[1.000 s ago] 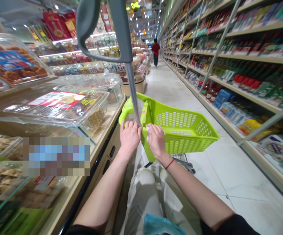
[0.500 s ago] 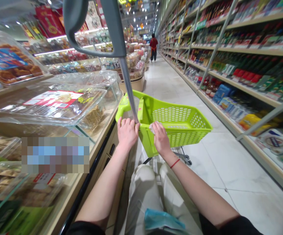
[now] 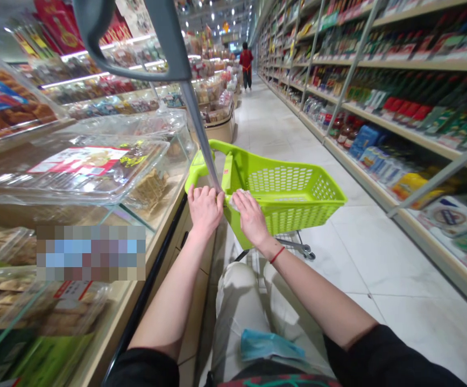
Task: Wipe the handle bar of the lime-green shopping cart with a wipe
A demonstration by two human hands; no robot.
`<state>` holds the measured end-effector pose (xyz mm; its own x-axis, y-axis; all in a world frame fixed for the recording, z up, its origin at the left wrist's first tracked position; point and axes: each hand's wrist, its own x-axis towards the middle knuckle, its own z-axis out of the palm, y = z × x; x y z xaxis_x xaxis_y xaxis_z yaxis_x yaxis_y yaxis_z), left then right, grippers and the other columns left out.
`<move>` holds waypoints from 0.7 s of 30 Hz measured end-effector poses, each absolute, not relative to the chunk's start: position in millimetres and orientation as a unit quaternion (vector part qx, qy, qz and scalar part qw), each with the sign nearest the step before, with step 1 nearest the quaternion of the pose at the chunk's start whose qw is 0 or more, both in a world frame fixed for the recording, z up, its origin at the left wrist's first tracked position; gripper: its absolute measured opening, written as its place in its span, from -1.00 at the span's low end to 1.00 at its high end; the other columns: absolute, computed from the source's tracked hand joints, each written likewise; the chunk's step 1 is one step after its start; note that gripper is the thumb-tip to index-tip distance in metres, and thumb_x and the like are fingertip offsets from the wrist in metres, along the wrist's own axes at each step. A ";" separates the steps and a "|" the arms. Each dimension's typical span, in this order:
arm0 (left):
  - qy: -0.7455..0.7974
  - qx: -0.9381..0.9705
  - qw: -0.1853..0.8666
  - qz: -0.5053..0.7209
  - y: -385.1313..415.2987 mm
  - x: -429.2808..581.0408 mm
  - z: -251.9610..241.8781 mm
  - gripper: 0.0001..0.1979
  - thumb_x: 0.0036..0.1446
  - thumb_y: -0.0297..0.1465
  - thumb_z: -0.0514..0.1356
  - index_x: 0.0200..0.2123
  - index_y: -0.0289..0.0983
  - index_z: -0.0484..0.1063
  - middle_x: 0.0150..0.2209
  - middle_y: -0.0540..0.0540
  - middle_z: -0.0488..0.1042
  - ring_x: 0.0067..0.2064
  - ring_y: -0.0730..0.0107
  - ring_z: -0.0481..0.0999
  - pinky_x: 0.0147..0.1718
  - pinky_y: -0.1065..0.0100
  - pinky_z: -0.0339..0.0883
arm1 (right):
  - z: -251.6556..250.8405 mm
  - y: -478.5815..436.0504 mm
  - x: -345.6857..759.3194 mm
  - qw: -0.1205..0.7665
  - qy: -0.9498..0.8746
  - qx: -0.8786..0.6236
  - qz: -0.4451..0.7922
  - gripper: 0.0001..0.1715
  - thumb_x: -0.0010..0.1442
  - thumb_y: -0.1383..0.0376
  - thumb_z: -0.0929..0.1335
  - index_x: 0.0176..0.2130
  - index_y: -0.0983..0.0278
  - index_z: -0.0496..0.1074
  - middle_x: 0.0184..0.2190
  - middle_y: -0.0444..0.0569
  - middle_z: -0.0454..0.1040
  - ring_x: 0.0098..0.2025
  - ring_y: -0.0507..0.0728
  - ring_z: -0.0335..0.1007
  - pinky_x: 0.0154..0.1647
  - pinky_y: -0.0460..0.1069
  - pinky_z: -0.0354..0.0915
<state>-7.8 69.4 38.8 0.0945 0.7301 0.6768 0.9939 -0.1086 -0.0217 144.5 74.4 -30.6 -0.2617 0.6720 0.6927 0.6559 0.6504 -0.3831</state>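
Gripping green basket (image 3: 285, 188) rim, store aisle

Left hand (image 3: 205, 210) closed over the near rim, fingers curled, just beside a metal pole (image 3: 196, 124) that rises past the rim to a grey handle (image 3: 136, 71). Right hand (image 3: 252, 216) also closed on the rim, further along, with a crumpled white wad (image 3: 235, 200) at the fingers; too small to tell what it is. Red string bracelet (image 3: 277, 255) on the right wrist.

Basket is lime plastic, perforated, tilted in view, sitting on a cart frame with wheels (image 3: 300, 249), in front of the person's pale trousers (image 3: 237, 312). Blue plastic bag (image 3: 271, 345) lies on the thighs.

Left side: tabletop (image 3: 155, 236) of a glass display counter, with lidded clear trays (image 3: 76, 172) of baked snacks, near the left hand. Right side: long shelves (image 3: 398, 102) of packaged goods, well apart from the basket. Tiled floor (image 3: 362, 258) between. Another person in a red top (image 3: 246, 60) stands far down the aisle.
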 end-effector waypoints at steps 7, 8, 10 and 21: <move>-0.621 -0.696 0.213 -0.292 71.0 -3.7 37.0 -0.66 0.32 -0.15 0.00 -0.34 -0.20 0.45 -0.28 -0.17 0.48 -0.01 0.02 0.41 0.31 -0.06 -0.08 | -63.4 79.3 183.1 0.487 -0.735 -0.472 0.014 -0.31 0.25 0.55 0.06 0.32 0.41 0.21 0.31 0.20 0.24 0.45 0.18 -0.11 0.44 0.28 0.00; -0.621 -0.696 0.208 -0.294 71.1 -3.2 37.0 -0.66 0.31 -0.15 0.01 -0.34 -0.20 0.45 -0.28 -0.18 0.48 0.00 0.02 0.41 0.32 -0.06 -0.10 | -61.4 79.0 179.8 0.490 -0.730 -0.476 0.021 -0.31 0.25 0.55 0.07 0.31 0.42 0.21 0.31 0.21 0.24 0.45 0.19 -0.10 0.44 0.27 0.00; -0.622 -0.696 0.205 -0.294 71.6 -2.9 36.8 -0.65 0.31 -0.14 0.00 -0.33 -0.21 0.45 -0.27 -0.19 0.48 0.02 0.01 0.40 0.32 -0.06 -0.11 | -51.3 78.1 166.0 0.492 -0.730 -0.473 0.036 -0.32 0.25 0.54 0.07 0.30 0.44 0.23 0.30 0.22 0.26 0.44 0.17 -0.08 0.45 0.24 0.00; -0.623 -0.693 0.218 -0.290 73.5 -5.2 37.3 -0.63 0.33 -0.15 -0.04 -0.35 -0.19 0.45 -0.27 -0.18 0.49 -0.01 0.01 0.42 0.29 -0.06 -0.06 | -17.4 78.1 141.1 0.437 -0.804 -0.401 0.045 -0.30 0.24 0.54 0.12 0.32 0.32 0.23 0.33 0.07 0.26 0.42 0.16 -0.01 0.44 0.22 0.02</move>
<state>-5.2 73.5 37.3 0.0567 0.7373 0.6732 0.9898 -0.1299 0.0589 141.1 78.1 -17.4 -0.2963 0.6840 0.6666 0.6045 0.6747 -0.4235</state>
